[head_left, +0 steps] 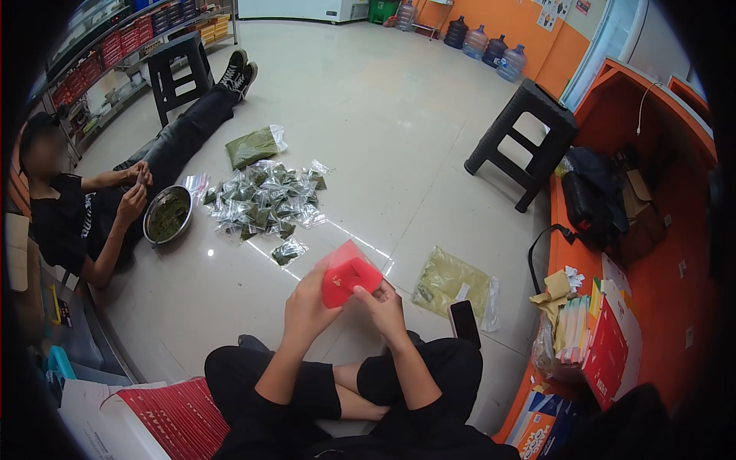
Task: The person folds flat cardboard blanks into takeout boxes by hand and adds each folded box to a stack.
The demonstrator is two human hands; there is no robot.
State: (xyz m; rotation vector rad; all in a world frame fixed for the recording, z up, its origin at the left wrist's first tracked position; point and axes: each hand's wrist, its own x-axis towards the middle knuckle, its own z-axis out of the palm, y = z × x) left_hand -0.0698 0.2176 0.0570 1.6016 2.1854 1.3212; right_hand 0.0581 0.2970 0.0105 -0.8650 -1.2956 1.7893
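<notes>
You sit cross-legged on the pale tiled floor [399,130], and both your hands are raised over your knees with a red packet [349,274] between them. Your left hand [309,300] curls its fingers around the packet's left and lower edge, thumb pressed against it, so that hand is closed on the packet. Your right hand [382,305] grips the packet's lower right corner, its fingers bent and pinching the red material. The packet is tilted, its upper corner pointing away from you. Just beyond your right knee a black phone [464,323] lies on the floor, touching the near edge of a big clear bag [454,285] of yellowish-green dried material. Further out in front of you a heap of small clear sachets [266,199] holding dark green leaf is spread on the tiles, with one sachet [288,251] lying apart on its near side. Beyond the heap lies a larger bag of green leaf [254,146]. To the left of the heap stands a metal bowl [167,215] with green leaf in it, beside another person [92,207] in black who sits on the floor with legs stretched out, both hands held together above the bowl. A black stool [524,139] stands to your right, near an orange counter [636,230], and a red-and-white box [172,418] lies by your left thigh.
</notes>
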